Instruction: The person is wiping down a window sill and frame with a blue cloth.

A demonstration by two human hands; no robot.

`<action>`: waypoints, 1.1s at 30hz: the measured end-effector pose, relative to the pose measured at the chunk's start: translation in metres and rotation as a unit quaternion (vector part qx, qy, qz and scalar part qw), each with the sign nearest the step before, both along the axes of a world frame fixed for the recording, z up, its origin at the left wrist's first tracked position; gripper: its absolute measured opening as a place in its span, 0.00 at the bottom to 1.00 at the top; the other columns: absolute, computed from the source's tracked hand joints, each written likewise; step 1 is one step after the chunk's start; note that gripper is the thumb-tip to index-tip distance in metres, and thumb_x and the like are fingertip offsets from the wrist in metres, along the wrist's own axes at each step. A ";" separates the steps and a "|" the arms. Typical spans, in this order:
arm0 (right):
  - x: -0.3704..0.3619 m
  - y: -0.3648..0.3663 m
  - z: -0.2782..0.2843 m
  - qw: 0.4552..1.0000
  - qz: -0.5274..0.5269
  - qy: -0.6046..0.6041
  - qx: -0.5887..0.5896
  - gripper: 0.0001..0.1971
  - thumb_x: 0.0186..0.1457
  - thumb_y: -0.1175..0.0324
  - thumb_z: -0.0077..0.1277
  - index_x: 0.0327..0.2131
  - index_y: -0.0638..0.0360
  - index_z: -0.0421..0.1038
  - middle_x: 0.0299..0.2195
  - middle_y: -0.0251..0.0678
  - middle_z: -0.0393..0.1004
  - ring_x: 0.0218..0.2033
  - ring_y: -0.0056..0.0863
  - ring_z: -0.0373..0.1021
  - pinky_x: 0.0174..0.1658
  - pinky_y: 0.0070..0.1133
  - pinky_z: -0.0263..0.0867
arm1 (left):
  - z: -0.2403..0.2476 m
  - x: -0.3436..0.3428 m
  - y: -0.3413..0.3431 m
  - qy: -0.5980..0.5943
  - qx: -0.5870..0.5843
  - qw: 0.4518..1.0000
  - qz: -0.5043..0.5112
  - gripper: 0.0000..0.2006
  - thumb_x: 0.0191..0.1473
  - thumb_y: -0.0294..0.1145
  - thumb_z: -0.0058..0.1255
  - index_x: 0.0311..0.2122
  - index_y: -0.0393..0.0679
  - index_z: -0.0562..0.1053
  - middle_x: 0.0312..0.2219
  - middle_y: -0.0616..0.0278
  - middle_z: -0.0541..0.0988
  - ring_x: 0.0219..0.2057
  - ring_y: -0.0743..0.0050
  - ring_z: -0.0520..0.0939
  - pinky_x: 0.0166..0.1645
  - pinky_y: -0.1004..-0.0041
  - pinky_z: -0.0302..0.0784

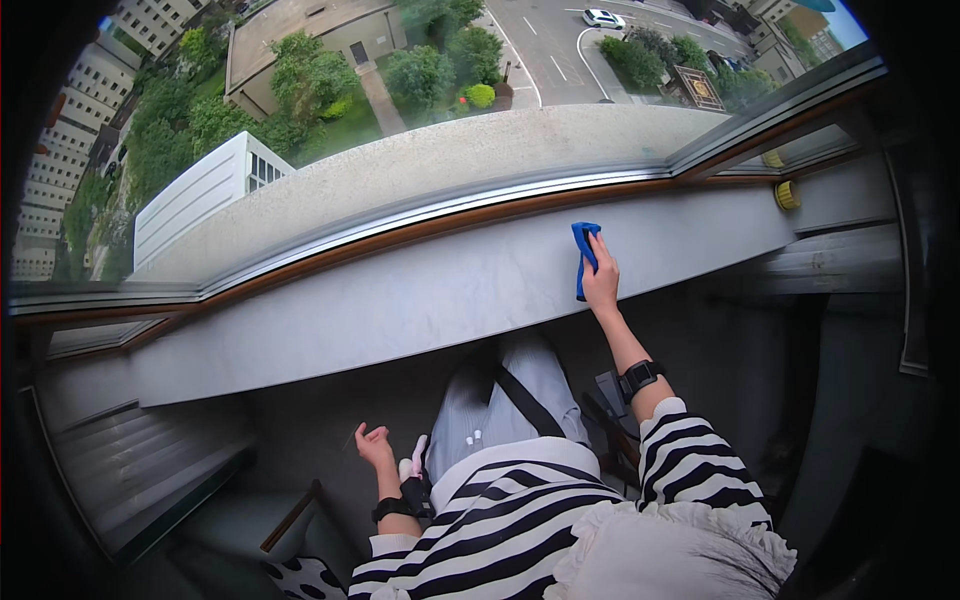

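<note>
My white ruffled fabric collar [655, 555] sits closest; beyond it my left hand [374, 445] hangs loosely open, apparently empty, short of the pale smooth windowsill [400, 290]. My right hand [602, 280], nearer the sill, grips a folded blue cloth [581, 262] over it, lengthwise front to back, underside hidden.

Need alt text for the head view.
A person's right hand holds a blue cloth on a light grey windowsill; the left hand is off it, lower left. Outside, far below: trees, a road, a white car.
</note>
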State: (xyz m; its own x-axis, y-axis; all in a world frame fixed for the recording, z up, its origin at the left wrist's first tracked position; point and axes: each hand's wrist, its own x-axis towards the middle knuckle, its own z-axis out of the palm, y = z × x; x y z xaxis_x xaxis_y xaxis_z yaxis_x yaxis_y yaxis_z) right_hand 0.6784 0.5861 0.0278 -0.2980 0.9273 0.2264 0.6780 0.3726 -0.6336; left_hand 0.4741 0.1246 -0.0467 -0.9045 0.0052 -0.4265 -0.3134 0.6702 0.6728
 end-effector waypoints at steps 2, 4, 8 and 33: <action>0.035 0.022 -0.016 0.995 -0.056 -0.078 -0.029 0.21 0.41 0.78 0.41 0.44 0.58 0.62 0.47 0.44 0.59 0.36 0.42 0.62 0.43 0.27 0.57 | -0.007 0.011 -0.013 -0.045 -0.039 0.998 -0.023 0.24 0.34 0.21 0.55 0.42 0.38 0.63 0.25 0.56 0.76 0.22 0.76 0.76 0.28 0.80 0.71; 0.026 0.014 -0.030 0.992 -0.062 -0.112 -0.011 0.22 0.40 0.79 0.41 0.45 0.58 0.62 0.48 0.43 0.58 0.36 0.42 0.61 0.42 0.26 0.57 | -0.009 0.026 -0.023 -0.027 -0.027 0.999 -0.038 0.16 0.33 0.23 0.57 0.32 0.38 0.68 0.13 0.62 0.74 0.15 0.79 0.74 0.24 0.80 0.69; -0.058 -0.055 -0.029 0.991 0.109 -0.070 0.010 0.26 0.35 0.81 0.41 0.45 0.58 0.61 0.48 0.41 0.58 0.32 0.41 0.59 0.41 0.26 0.59 | -0.015 0.042 -0.039 -0.085 -0.007 0.996 -0.022 0.15 0.33 0.24 0.58 0.31 0.37 0.69 0.15 0.61 0.74 0.15 0.79 0.74 0.23 0.80 0.68; -0.040 -0.063 -0.031 0.992 0.015 -0.126 0.015 0.26 0.36 0.81 0.40 0.45 0.55 0.61 0.50 0.36 0.56 0.34 0.39 0.59 0.42 0.26 0.58 | -0.020 0.038 -0.038 -0.064 -0.069 0.994 -0.060 0.27 0.51 0.46 0.36 0.10 0.33 0.64 0.06 0.56 0.64 0.11 0.66 0.67 0.21 0.68 0.61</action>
